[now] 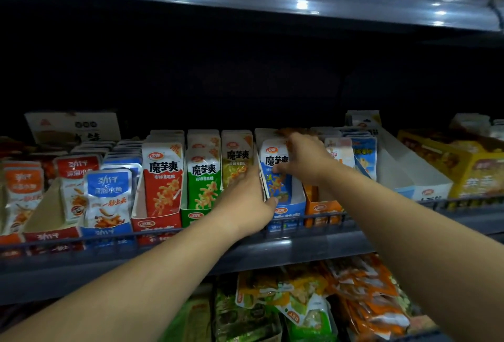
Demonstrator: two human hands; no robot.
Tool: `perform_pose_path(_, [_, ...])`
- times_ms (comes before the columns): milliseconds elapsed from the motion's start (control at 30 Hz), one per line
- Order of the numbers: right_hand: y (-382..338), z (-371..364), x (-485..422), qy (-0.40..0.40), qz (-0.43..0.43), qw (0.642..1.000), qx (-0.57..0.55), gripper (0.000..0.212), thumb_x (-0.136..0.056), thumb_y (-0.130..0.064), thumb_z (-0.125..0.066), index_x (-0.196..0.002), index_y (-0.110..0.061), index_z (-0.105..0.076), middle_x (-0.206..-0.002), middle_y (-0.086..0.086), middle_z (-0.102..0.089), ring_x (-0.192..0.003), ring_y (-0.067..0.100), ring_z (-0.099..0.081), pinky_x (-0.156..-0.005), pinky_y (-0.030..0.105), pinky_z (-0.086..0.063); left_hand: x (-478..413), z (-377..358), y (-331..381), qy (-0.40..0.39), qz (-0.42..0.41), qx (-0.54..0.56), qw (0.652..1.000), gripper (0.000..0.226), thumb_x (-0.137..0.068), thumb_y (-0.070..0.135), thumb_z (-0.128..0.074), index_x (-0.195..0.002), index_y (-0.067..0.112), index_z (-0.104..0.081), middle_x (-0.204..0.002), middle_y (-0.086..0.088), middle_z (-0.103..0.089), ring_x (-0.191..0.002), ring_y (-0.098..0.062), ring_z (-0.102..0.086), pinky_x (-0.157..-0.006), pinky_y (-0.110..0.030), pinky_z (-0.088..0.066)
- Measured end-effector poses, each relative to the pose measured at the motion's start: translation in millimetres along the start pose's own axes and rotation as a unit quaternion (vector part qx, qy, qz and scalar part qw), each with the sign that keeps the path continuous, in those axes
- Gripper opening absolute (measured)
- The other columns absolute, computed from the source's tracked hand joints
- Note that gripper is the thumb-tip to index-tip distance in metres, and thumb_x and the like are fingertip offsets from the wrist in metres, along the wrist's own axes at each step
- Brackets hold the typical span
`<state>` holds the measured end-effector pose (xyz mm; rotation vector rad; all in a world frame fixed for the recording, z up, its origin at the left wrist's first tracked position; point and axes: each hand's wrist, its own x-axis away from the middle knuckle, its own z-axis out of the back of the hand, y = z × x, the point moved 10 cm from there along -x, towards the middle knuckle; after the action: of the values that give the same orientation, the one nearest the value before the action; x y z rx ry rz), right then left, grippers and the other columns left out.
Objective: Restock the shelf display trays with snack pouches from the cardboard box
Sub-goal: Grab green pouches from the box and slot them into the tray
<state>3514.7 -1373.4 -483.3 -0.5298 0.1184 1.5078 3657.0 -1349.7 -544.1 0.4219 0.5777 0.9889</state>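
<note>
Bare forearms (152,276) enter from the lower frame. At centre, the left hand (245,202) grips the left wall of the blue tray (290,212); the right hand (305,159) pinches the blue pouch (274,178) standing upright in it.

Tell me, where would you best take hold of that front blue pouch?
By its top edge, from above and the front. The blue pouch stands upright in the blue tray, walled in on both sides, so only top and face are free; the right hand pinches there.
</note>
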Motion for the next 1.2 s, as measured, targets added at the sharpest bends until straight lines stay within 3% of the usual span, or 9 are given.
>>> perform_pose_path(167, [-2, -1, 5, 0.033, 0.01, 0.998, 0.051, 0.086, -0.081, -0.053, -0.076, -0.151, -0.024, -0.035, -0.137, 0.012, -0.048, -0.128, 0.032, -0.039, -0.104, 0.04, -0.039, 2, 0, 2, 0.002, -0.007, 0.001, 1.0, 0.058, -0.097, 0.035, -0.066, -0.145, 0.022, -0.037, -0.139, 0.0, -0.058, -0.122, -0.022, -0.058, -0.101, -0.043, -0.053])
perform_pose_path(333, [7, 2, 22, 0.035, 0.002, 0.998, -0.053, 0.091, -0.08, -0.042, -0.081, -0.154, -0.026, -0.028, -0.142, 0.007, -0.039, -0.133, 0.028, -0.036, -0.107, 0.039, -0.04, 4, 1, 3, 0.016, -0.012, -0.014, 1.0, 0.057, -0.097, 0.037, -0.063, -0.146, 0.023, -0.038, -0.142, -0.002, -0.055, -0.128, -0.024, -0.054, -0.103, -0.045, -0.051])
perform_pose_path(500, [-1, 21, 72, 0.101, 0.034, 0.993, -0.045, 0.065, -0.089, -0.036, -0.071, -0.146, -0.025, -0.042, -0.14, -0.001, -0.044, -0.122, 0.02, -0.051, -0.1, 0.037, -0.05, 24, 15, 13, 0.064, -0.046, 0.006, 0.997, 0.057, -0.1, 0.034, -0.059, -0.151, 0.021, -0.036, -0.146, -0.001, -0.047, -0.135, -0.021, -0.046, -0.111, -0.038, -0.044])
perform_pose_path(633, [-27, 25, 130, 0.134, 0.095, 0.986, -0.029, 0.038, -0.092, -0.037, -0.067, -0.126, -0.021, -0.059, -0.118, -0.005, -0.057, -0.109, 0.016, -0.055, -0.091, 0.034, -0.05, 67, 42, 11, 0.109, -0.065, -0.011, 0.992, 0.054, -0.101, 0.033, -0.057, -0.151, 0.022, -0.04, -0.146, 0.004, -0.046, -0.135, -0.015, -0.045, -0.113, -0.038, -0.043])
perform_pose_path(733, [-57, 3, 173, 0.085, 0.123, 0.987, -0.062, 0.029, -0.091, -0.035, -0.066, -0.116, -0.02, -0.064, -0.109, -0.005, -0.059, -0.102, 0.017, -0.059, -0.084, 0.035, -0.053, 111, 60, -13, 0.116, -0.064, -0.029, 0.991, 0.029, -0.098, 0.029, -0.059, -0.126, 0.022, -0.062, -0.113, 0.006, -0.057, -0.106, -0.017, -0.058, -0.09, -0.039, -0.053])
perform_pose_path(800, [-83, -31, 206, 0.024, 0.153, 0.986, -0.062, 0.03, -0.09, -0.036, -0.067, -0.114, -0.019, -0.064, -0.104, -0.003, -0.06, -0.095, 0.019, -0.061, -0.078, 0.034, -0.052, 146, 62, -46, 0.115, -0.045, -0.046, 0.991, 0.013, -0.095, 0.025, -0.06, -0.107, 0.022, -0.067, -0.096, 0.008, -0.059, -0.088, -0.019, -0.06, -0.078, -0.04, -0.053])
perform_pose_path(967, [-123, -158, 284, -0.16, 0.195, 0.966, -0.055, 0.026, -0.091, -0.031, -0.065, -0.115, -0.02, -0.063, -0.101, -0.001, -0.062, -0.09, 0.021, -0.061, -0.068, 0.032, -0.047, 247, 32, -167, 0.09, 0.084, -0.039, 0.992, 0.004, -0.093, 0.018, -0.065, -0.093, 0.021, -0.068, -0.082, 0.006, -0.062, -0.071, -0.014, -0.059, -0.069, -0.033, -0.049])
perform_pose_path(1067, [-118, -235, 326, -0.269, 0.144, 0.949, -0.077, 0.028, -0.094, -0.031, -0.062, -0.12, -0.022, -0.061, -0.108, -0.001, -0.063, -0.094, 0.021, -0.062, -0.073, 0.033, -0.048, 306, 2, -241, 0.054, 0.158, -0.046, 0.985, 0.005, -0.096, 0.019, -0.063, -0.1, 0.021, -0.066, -0.089, 0.007, -0.058, -0.077, -0.012, -0.058, -0.07, -0.033, -0.048])
perform_pose_path(1200, [-89, -319, 375, -0.36, 0.024, 0.928, -0.092, 0.021, -0.094, -0.028, -0.064, -0.114, -0.024, -0.065, -0.105, -0.003, -0.068, -0.095, 0.017, -0.065, -0.079, 0.034, -0.053, 366, -26, -326, 0.027, 0.291, -0.071, 0.954, 0.031, -0.096, 0.024, -0.064, -0.124, 0.012, -0.061, -0.124, -0.008, -0.053, -0.112, -0.03, -0.057, -0.09, -0.04, -0.049])
